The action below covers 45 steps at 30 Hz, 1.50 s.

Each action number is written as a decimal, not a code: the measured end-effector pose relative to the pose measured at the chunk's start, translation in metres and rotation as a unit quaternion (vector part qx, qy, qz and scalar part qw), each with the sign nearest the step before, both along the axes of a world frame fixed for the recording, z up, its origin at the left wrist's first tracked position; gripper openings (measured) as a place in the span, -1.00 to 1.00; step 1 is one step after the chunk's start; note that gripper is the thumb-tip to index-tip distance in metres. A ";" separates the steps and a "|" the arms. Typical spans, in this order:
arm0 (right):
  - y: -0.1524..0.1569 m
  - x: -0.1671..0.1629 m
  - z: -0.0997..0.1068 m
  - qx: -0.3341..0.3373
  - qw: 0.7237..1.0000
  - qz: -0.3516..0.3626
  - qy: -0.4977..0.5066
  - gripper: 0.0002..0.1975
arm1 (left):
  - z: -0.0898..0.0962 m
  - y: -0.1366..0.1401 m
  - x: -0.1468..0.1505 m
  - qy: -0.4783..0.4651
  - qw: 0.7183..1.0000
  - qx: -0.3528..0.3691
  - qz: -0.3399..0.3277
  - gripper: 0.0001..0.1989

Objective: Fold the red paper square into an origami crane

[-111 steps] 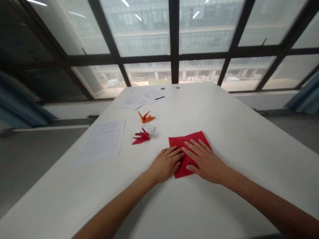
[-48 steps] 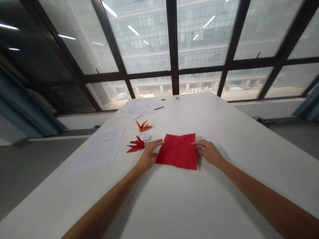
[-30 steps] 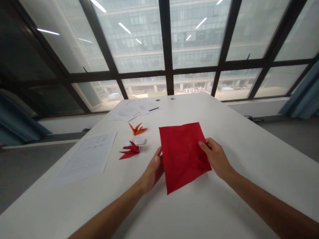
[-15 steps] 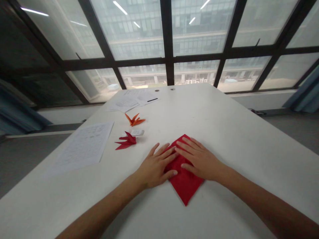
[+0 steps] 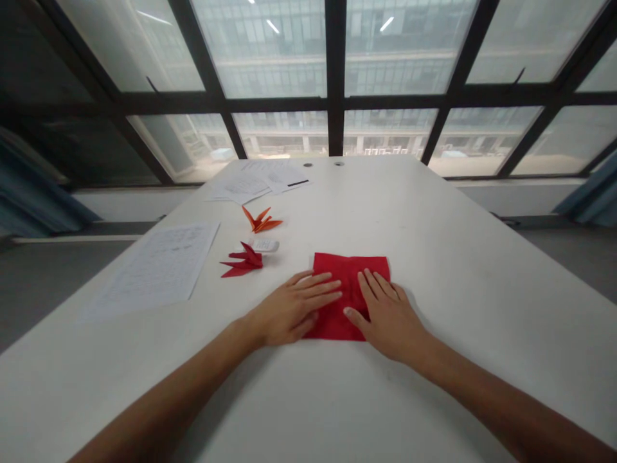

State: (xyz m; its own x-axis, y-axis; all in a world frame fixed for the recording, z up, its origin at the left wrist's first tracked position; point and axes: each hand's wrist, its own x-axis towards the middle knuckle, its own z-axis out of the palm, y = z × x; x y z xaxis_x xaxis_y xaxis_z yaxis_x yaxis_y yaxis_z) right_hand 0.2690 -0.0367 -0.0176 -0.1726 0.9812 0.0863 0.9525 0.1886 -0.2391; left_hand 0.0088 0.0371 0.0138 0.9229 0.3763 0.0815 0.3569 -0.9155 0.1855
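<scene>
A square of red paper point(image 5: 349, 270) lies on the white table with one straight edge toward me. My left hand point(image 5: 296, 308) rests on its left side, palm down, with the fingers stretched across the paper. On the right part lies my right hand point(image 5: 385, 312), flat, its fingers pointing away from me and the thumb apart. The hands cover both side edges in part. Left of them stand a red origami crane point(image 5: 245, 260) and, farther off, an orange origami crane point(image 5: 261, 220).
A small white object with faint print point(image 5: 264, 245) lies beside the red crane. A printed sheet point(image 5: 159, 267) is on the table's left side. More papers point(image 5: 250, 182) and a dark, thin stick point(image 5: 297, 183) lie at the far end, before the windows.
The red paper has turned from a diamond, corner toward me, to a square with an edge toward me. My hands have moved apart on it, and the view has tilted slightly down.
</scene>
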 end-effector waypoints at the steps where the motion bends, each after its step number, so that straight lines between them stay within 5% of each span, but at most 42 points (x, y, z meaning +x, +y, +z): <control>1: 0.003 0.006 0.005 -0.008 1.000 0.000 0.012 -0.23 | -0.001 -0.001 0.002 0.000 0.999 -0.025 -0.032 -0.34; 4: 0.019 0.033 0.019 -0.006 0.997 0.036 0.067 -0.47 | -0.008 0.001 0.003 -0.027 0.995 -0.081 -0.056 -0.39; 6: 0.031 0.054 0.024 0.010 0.987 0.119 0.109 -0.55 | -0.012 0.006 -0.002 -0.056 0.993 -0.096 -0.041 -0.41; 11: 0.046 0.080 0.025 0.008 0.970 0.220 0.104 -0.39 | -0.014 0.017 -0.016 -0.119 0.983 -0.137 -0.014 -0.42; 17: 0.038 0.068 0.026 0.016 0.960 0.270 0.069 -0.44 | -0.011 0.014 -0.016 -0.186 0.957 -0.204 0.093 -0.54; 22: 0.033 0.052 0.022 0.096 0.956 0.267 0.077 -0.59 | -0.010 0.014 -0.012 -0.206 0.940 -0.235 0.137 -0.60; 29: 0.030 0.046 0.017 0.137 0.940 0.301 0.077 -0.64 | -0.004 0.013 -0.007 -0.202 0.911 -0.278 0.226 -0.44; 34: 0.035 0.049 0.012 0.080 0.958 0.247 0.122 -0.79 | -0.011 0.016 -0.014 -0.272 0.881 -0.301 0.244 -0.39; 38: 0.042 0.053 0.008 0.033 0.965 0.144 0.218 -0.66 | -0.015 0.018 -0.019 -0.339 0.856 -0.254 0.296 -0.44; 45: 0.049 0.058 -0.004 0.035 0.947 0.010 0.320 -0.77 | -0.020 0.018 -0.024 -0.316 0.867 -0.298 0.245 -0.28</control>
